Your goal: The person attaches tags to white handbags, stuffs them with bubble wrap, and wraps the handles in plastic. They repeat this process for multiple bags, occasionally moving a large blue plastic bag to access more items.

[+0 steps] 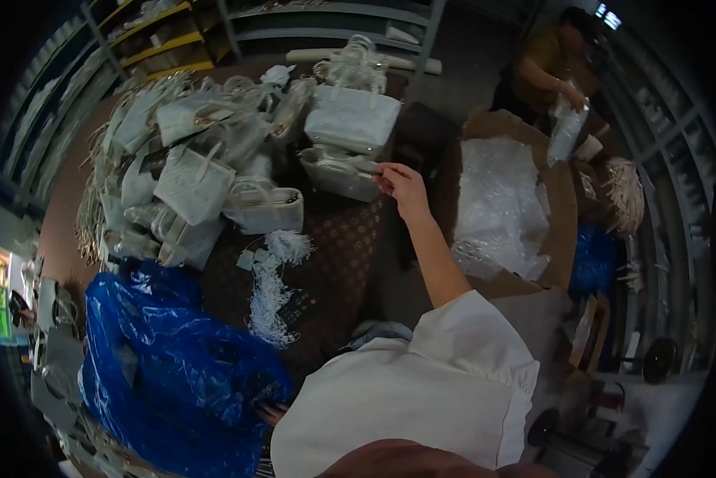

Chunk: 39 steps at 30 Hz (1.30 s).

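Note:
My right hand [400, 187] reaches forward over the table, thumb and fingertips pinched at the right end of a white handbag [338, 173]. What lies between the fingertips is too small to make out. Directly behind that bag stands another white handbag [352, 119], with more handles piled above it. My left hand [272, 413] is low at the edge of a crumpled blue plastic bag [187, 350]; its fingers are mostly hidden. Between the handbags and the blue plastic lies a bundle of white strings with tags [270, 291].
A heap of white handbags [195, 183] covers the table's left part. On the right, an open cardboard box [561, 215] holds clear plastic wrap [501, 199]. Behind it, a person [549, 68] handles a plastic-wrapped item [567, 131]. Shelves [334, 33] line the room.

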Each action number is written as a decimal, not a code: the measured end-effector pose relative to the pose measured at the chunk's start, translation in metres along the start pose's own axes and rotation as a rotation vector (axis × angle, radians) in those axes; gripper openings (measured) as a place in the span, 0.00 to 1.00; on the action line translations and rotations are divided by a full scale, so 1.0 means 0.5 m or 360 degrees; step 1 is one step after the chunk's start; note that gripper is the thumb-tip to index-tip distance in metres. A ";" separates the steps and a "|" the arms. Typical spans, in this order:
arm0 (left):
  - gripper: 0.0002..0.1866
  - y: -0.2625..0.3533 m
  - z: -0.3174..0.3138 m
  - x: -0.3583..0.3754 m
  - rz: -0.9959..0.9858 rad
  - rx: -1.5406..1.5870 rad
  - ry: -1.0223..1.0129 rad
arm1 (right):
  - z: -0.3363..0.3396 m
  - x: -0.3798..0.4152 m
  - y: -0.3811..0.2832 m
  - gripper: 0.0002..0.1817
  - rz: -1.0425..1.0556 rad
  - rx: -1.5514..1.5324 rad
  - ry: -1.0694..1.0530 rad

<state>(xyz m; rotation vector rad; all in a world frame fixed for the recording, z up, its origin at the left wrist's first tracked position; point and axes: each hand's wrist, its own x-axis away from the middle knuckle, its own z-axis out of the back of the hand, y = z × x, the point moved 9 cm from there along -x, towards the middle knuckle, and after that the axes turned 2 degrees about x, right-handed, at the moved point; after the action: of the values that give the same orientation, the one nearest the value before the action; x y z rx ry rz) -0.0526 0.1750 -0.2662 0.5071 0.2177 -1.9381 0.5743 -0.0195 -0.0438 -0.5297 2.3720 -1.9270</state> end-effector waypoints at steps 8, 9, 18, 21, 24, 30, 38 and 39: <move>0.23 -0.028 0.016 -0.087 0.0092 0.0039 -0.0227 | 0.345 0.156 -0.079 0.10 0.0330 0.0050 0.0799; 0.23 -0.031 0.019 -0.096 0.0107 0.0045 -0.0267 | 0.371 0.172 -0.080 0.10 0.0336 0.0041 0.0821; 0.24 -0.059 0.043 -0.125 0.0227 0.0061 -0.0606 | 0.702 0.282 -0.225 0.38 0.0630 0.0892 0.1605; 0.24 -0.057 0.059 -0.122 0.0232 0.0103 -0.0671 | 0.787 0.292 -0.303 0.49 0.0479 0.1428 0.2008; 0.24 -0.032 0.085 -0.112 0.0265 0.0161 -0.0703 | 0.959 0.197 -0.276 0.41 0.0634 0.1299 0.1830; 0.23 0.032 0.147 -0.075 0.0034 0.0616 -0.0166 | 0.912 0.135 -0.221 0.37 0.0847 -0.0108 0.1148; 0.15 0.278 0.432 -0.270 0.0049 0.1129 0.0135 | 0.456 0.137 -0.066 0.27 0.0458 -0.0347 0.0462; 0.16 0.292 0.440 -0.293 0.0149 0.1345 0.0017 | 0.359 0.141 -0.040 0.26 0.0435 -0.0264 0.0222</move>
<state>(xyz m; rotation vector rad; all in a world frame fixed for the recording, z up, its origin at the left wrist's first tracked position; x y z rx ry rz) 0.0751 0.1533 0.0068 1.0479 -0.6394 -1.8739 0.5564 -0.2122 -0.0527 -0.0697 2.5447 -1.7124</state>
